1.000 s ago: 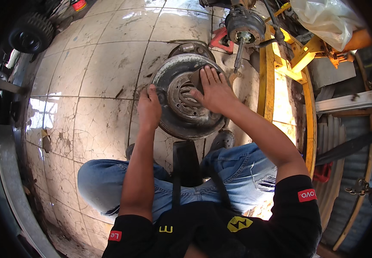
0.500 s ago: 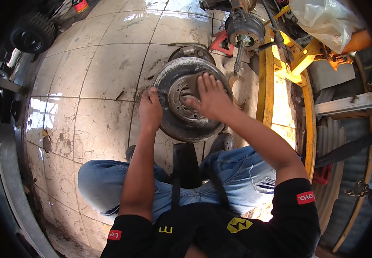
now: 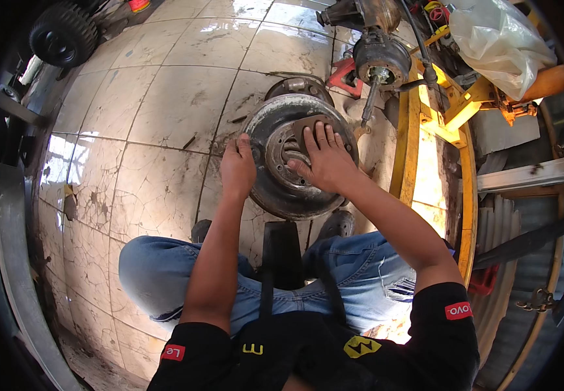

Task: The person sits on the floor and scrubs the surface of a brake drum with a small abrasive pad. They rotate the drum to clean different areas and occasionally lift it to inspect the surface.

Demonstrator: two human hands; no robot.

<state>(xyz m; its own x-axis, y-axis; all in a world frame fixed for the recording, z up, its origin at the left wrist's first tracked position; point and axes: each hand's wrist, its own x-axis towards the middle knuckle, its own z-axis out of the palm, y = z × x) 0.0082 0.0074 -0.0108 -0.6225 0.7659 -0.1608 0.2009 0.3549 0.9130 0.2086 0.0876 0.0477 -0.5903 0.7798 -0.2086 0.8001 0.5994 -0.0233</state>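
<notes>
A round, dark metal brake drum [image 3: 272, 190] with a worn pale rim and a raised, holed centre rests in front of my knees. My left hand [image 3: 238, 171] is closed on its left rim, thumb and fingers at the edge. My right hand [image 3: 329, 163] lies over the drum's upper right face, fingers spread and thumb near the centre hole. Under those fingers is a brown sheet that looks like sandpaper [image 3: 303, 126], pressed on the drum and partly covered by the hand. Another dark, rounded metal part [image 3: 298, 86] shows just behind the drum.
A yellow metal frame [image 3: 407, 150] stands on the right. Beyond the drum are an axle with a hub [image 3: 381, 60], a red stand [image 3: 345, 77] and a wrench [image 3: 362, 130]. A tyre [image 3: 64, 36] is at the far left, a clear plastic bag [image 3: 500, 42] at the upper right.
The whole view has shifted slightly. More of the brown sheet shows beside my right fingers, which remain on the drum's upper right. My left hand keeps its place on the rim.
</notes>
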